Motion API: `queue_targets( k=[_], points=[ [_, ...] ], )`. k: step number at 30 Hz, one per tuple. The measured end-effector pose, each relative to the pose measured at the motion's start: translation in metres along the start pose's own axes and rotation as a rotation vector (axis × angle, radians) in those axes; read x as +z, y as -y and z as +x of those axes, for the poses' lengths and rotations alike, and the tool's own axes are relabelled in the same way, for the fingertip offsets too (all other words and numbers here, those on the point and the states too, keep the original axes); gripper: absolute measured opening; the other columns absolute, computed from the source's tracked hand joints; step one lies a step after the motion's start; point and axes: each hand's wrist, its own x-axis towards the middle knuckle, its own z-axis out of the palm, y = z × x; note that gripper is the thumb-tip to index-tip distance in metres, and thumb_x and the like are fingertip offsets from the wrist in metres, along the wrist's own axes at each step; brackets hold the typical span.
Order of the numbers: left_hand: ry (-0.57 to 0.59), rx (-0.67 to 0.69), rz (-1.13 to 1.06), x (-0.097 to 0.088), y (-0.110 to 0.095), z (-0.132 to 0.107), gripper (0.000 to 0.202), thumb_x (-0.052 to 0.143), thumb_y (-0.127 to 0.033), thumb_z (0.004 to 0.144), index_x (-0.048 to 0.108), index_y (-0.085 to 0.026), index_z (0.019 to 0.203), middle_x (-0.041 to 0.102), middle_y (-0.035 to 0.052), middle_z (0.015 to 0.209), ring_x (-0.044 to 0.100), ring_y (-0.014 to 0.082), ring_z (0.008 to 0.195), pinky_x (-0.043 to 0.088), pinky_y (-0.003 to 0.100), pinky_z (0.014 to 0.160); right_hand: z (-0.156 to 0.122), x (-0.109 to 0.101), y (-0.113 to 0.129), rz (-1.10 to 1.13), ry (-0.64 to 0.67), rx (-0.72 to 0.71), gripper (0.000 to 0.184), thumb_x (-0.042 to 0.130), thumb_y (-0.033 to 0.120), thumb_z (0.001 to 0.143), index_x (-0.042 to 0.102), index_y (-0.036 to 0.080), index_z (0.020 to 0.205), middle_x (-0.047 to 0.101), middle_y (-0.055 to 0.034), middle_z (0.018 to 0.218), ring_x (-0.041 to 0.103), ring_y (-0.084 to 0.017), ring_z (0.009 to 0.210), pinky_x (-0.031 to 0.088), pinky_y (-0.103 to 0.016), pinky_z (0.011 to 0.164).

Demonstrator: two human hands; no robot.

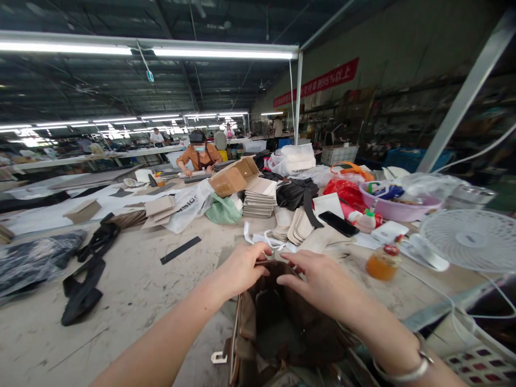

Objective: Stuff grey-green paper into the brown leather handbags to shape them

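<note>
Works over an open brown bag (278, 317), close to the body at the bottom of the view, mouth turned up and dark inside on show. Has a pale tab (220, 357) jutting past the bag's left side. Reaches with both hands to the far end of the mouth. With the left hand (242, 269), seems to pinch the rim, thumb inside and fingers over the outer side. With the right hand (310, 271), straddles the rim just beside, thumb inward and parted from the fingers; cannot tell, through the blur, whether any material is pressed between. Has the bulk of the bag nearer the body than the grip, below the fingers and between the forearms.

Appears, judging by the pose, to be at the step of spreading or straightening that far rim. For the next move, would need a steady left pinch and an even closing of the right on the edge, without folding the inside over.

Just past the fingertips, meets white straps (258, 237) and cream pieces (300, 226) on the worktable (145, 301). Farther left, shows a dark strip (180, 250) lying flat; to the right, an amber jar (381, 266), a phone (338, 223) and a white fan (470, 236). Beyond, includes a cardboard box (231, 180), then a co-worker (199, 156) bent over work. Ends, farthest off, at a red banner (316, 83).
</note>
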Motion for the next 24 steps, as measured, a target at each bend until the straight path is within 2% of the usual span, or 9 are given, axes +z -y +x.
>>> queue_targets(
  k=[3, 6, 9, 15, 18, 22, 24],
  points=[
    [-0.050, -0.006, -0.053, 0.000, 0.005, -0.004, 0.036, 0.065, -0.010, 0.069, 0.053, -0.023, 0.100, 0.069, 0.0007, 0.092, 0.063, 0.0194, 0.091, 0.045, 0.029, 0.077, 0.022, 0.010, -0.014, 0.043, 0.079, -0.051, 0.020, 0.057, 0.026, 0.084, 0.069, 0.026, 0.100, 0.071, -0.0012, 0.089, 0.064, -0.018, 0.080, 0.045, -0.027, 0.072],
    [-0.112, -0.033, -0.011, -0.001, 0.011, -0.009, 0.036, 0.067, -0.012, 0.068, 0.052, -0.025, 0.099, 0.067, 0.0005, 0.097, 0.061, 0.0210, 0.098, 0.044, 0.030, 0.081, 0.028, 0.015, -0.030, 0.105, 0.067, -0.026, 0.020, 0.060, 0.027, 0.082, 0.070, 0.024, 0.099, 0.072, -0.0006, 0.086, 0.063, -0.016, 0.075, 0.043, -0.025, 0.068],
    [-0.135, -0.042, 0.029, -0.001, 0.015, -0.010, 0.028, 0.066, -0.012, 0.071, 0.053, -0.024, 0.093, 0.064, -0.0018, 0.090, 0.061, 0.0179, 0.088, 0.042, 0.028, 0.076, 0.027, 0.015, -0.041, 0.170, 0.058, -0.019, 0.019, 0.062, 0.028, 0.080, 0.071, 0.025, 0.097, 0.071, 0.0011, 0.083, 0.062, -0.015, 0.073, 0.042, -0.024, 0.064],
    [-0.146, 0.060, 0.079, 0.002, 0.014, -0.003, 0.016, 0.064, -0.009, 0.072, 0.056, -0.021, 0.079, 0.057, -0.0039, 0.079, 0.055, 0.0117, 0.074, 0.038, 0.023, 0.066, 0.027, 0.017, -0.056, 0.286, 0.068, 0.041, 0.021, 0.063, 0.031, 0.079, 0.070, 0.024, 0.098, 0.069, 0.0033, 0.074, 0.060, -0.013, 0.065, 0.042, -0.023, 0.061],
    [-0.147, 0.032, 0.084, 0.004, 0.013, 0.000, 0.014, 0.065, -0.011, 0.073, 0.058, -0.021, 0.081, 0.060, -0.0044, 0.078, 0.057, 0.0114, 0.073, 0.039, 0.022, 0.066, 0.027, 0.015, -0.060, 0.301, 0.085, 0.025, 0.016, 0.062, 0.029, 0.080, 0.071, 0.024, 0.093, 0.069, 0.0038, 0.075, 0.060, -0.013, 0.067, 0.041, -0.023, 0.062],
    [-0.121, -0.005, 0.033, 0.005, 0.012, 0.004, 0.020, 0.065, -0.016, 0.076, 0.064, -0.023, 0.094, 0.070, -0.0038, 0.089, 0.062, 0.0126, 0.080, 0.042, 0.022, 0.073, 0.028, 0.012, -0.063, 0.306, 0.092, 0.005, 0.014, 0.061, 0.026, 0.081, 0.071, 0.025, 0.090, 0.069, 0.0049, 0.076, 0.061, -0.012, 0.069, 0.041, -0.022, 0.063],
    [-0.090, 0.002, 0.068, 0.003, 0.011, 0.006, 0.016, 0.061, -0.018, 0.079, 0.068, -0.024, 0.093, 0.071, -0.0045, 0.088, 0.063, 0.0127, 0.078, 0.042, 0.022, 0.072, 0.028, 0.011, -0.065, 0.311, 0.093, -0.003, 0.014, 0.061, 0.025, 0.081, 0.072, 0.025, 0.090, 0.070, 0.0047, 0.078, 0.061, -0.012, 0.071, 0.041, -0.022, 0.065]
  ],
)
